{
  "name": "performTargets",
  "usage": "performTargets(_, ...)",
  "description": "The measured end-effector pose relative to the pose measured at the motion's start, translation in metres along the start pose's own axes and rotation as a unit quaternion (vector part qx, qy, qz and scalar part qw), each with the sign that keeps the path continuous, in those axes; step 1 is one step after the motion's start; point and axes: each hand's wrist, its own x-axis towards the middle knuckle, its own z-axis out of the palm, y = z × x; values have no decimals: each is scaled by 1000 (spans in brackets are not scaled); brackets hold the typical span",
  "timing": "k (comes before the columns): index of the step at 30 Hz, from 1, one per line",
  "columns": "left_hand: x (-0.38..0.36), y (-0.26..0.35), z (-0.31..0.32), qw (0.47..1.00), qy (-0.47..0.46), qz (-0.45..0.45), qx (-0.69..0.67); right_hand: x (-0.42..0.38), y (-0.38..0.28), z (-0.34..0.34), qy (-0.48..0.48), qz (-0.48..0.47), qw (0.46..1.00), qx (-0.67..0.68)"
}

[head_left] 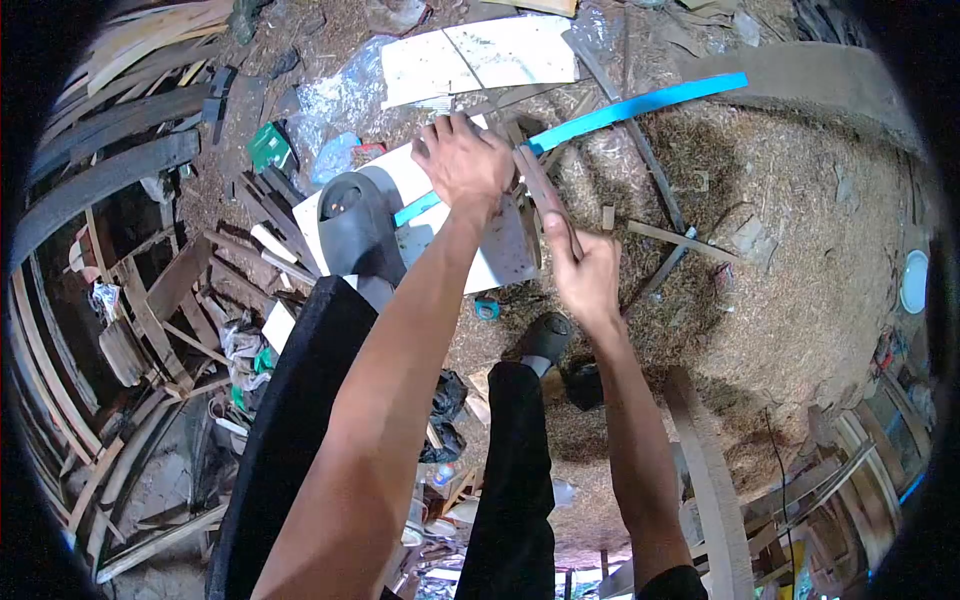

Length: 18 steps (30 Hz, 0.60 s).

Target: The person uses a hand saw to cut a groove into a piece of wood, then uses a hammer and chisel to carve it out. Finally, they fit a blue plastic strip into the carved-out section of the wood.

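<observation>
A long blue strip runs diagonally over a white board, its lower left end showing beside a dark clog. My left hand bears down on the strip and board, fingers curved over the far side; its palm hides the strip's middle. In my right hand is a narrow brown wooden-looking tool, gripped near its lower end with the thumb along it. The tool's upper end meets or nearly meets the strip just right of my left hand. Its exact kind is not clear from this angle.
My clogged foot stands on the board's left part. A teal tape measure lies below the board. Wood offcuts pile up at left, and a thick plank lies at upper right. Sawdust covers the ground.
</observation>
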Motion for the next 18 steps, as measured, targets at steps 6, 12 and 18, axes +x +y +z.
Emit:
performTargets(6,1,1,0,1000,-14,-20,-10,-117,55,-44,26,1,1000,-13)
performTargets(12,-2,-1,1,1000,1,-4,-6,-25,41,-5,-3,-48,999,17)
performTargets(18,0,0,0,1000,-2,-3,-3,-40,36,-1,0,6,999,34)
